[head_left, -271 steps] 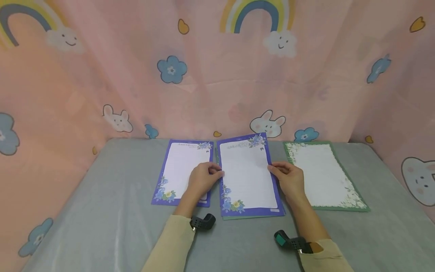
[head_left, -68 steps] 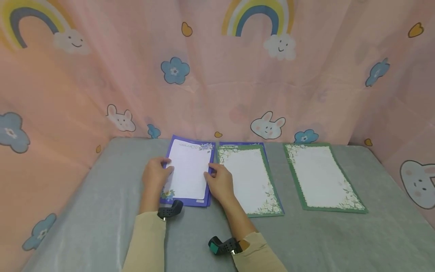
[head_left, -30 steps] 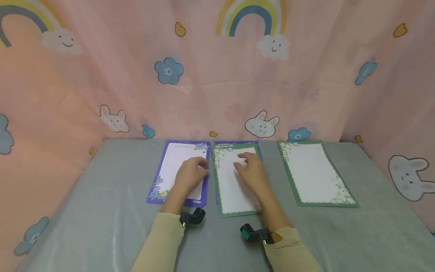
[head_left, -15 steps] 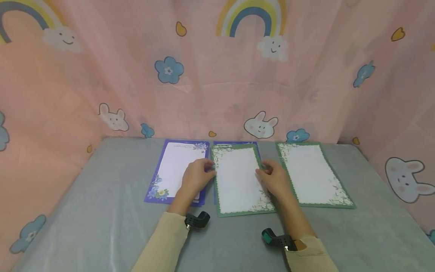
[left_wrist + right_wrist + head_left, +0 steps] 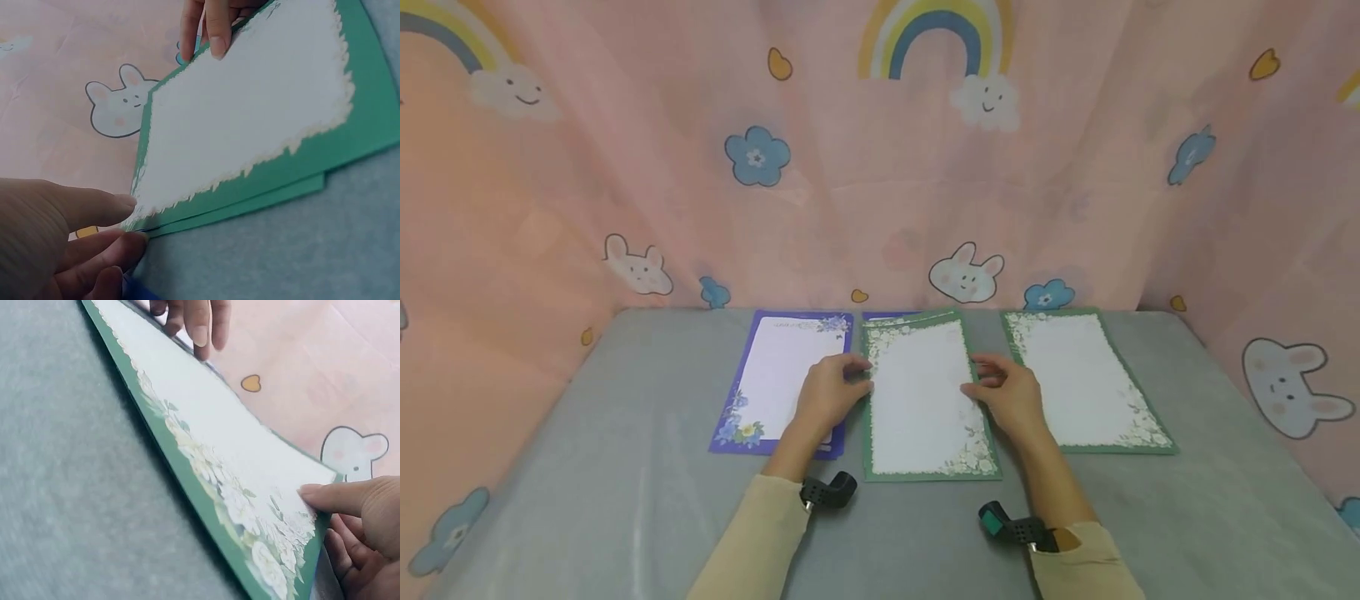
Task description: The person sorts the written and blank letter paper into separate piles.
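A green-bordered sheet of floral writing paper is held in the middle, its lower part over the grey table. My left hand pinches its left edge; the left wrist view shows the thumb on top and fingers beneath. At the opposite edge my right hand pinches likewise, its thumb on the white face. Another green edge shows under the sheet in the left wrist view. Behind its top, a purple-bordered sheet peeks out, mostly hidden.
On the left lie purple-bordered sheets, slightly offset and partly behind my left hand. A green-bordered sheet lies on the right. The grey-covered table ends at a pink patterned curtain.
My hands have moved from the left purple-bordered sheets to the middle pile. Half a second ago the green sheet sat askew; now it is straighter and another green edge shows behind its top.
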Demonstrator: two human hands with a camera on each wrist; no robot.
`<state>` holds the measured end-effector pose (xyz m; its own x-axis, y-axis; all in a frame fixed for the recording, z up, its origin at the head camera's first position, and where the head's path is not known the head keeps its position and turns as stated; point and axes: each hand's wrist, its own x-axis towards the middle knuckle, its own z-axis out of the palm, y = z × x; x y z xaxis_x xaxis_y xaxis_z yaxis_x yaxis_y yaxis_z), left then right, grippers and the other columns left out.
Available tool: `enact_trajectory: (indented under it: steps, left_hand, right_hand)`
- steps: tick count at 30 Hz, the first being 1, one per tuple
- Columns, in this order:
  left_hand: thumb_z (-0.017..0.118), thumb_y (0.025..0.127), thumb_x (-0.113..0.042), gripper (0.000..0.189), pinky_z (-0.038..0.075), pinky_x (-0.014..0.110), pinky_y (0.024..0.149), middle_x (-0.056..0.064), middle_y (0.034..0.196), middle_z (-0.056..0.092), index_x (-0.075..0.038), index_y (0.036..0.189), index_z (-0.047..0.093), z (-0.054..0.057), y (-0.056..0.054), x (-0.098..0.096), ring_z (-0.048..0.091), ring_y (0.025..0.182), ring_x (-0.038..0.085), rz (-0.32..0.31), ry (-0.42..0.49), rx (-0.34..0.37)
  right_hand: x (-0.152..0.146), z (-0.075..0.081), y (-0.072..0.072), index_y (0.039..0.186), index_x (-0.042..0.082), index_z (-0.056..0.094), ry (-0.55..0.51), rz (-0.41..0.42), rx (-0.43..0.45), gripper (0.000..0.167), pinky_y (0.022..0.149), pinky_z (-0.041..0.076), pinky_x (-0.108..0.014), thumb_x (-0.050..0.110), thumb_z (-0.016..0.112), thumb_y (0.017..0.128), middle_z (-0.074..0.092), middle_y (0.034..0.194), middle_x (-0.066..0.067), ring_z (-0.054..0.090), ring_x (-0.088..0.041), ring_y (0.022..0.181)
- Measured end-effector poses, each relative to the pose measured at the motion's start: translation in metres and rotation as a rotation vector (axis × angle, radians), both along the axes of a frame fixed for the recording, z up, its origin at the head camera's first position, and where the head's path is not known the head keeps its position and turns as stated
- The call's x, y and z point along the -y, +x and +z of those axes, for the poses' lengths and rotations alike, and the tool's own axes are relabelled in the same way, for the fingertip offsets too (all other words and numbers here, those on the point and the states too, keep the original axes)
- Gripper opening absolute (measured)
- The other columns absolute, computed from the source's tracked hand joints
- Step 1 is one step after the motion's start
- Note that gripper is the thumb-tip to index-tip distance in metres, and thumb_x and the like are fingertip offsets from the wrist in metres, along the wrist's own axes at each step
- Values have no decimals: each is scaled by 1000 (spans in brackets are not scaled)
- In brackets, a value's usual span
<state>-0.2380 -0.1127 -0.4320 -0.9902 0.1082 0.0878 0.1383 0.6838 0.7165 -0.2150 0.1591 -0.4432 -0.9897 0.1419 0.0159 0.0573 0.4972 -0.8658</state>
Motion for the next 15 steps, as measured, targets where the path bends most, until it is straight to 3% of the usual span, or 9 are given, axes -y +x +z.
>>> enact_trajectory:
  steps: [8, 15]
  left_hand:
    - [77, 88, -20, 25, 52, 45, 100, 3, 118, 76, -16, 113, 76, 1, 0, 1, 69, 111, 24, 5, -8, 14]
    - [77, 88, -19, 25, 52, 45, 99, 4, 118, 76, -15, 113, 76, 5, 0, 2, 69, 109, 24, 1, -15, 15]
  right_hand:
    - [-2, 0, -1, 125, 10, 70, -23, -77, 16, 39, 65, 49, -19, 22, 79, 89, 78, 104, -12, 65, 1, 78]
    - [-3, 0, 0, 122, 7, 72, -23, -78, 36, 36, 61, 48, -21, 25, 77, 91, 79, 105, -12, 63, 2, 77]
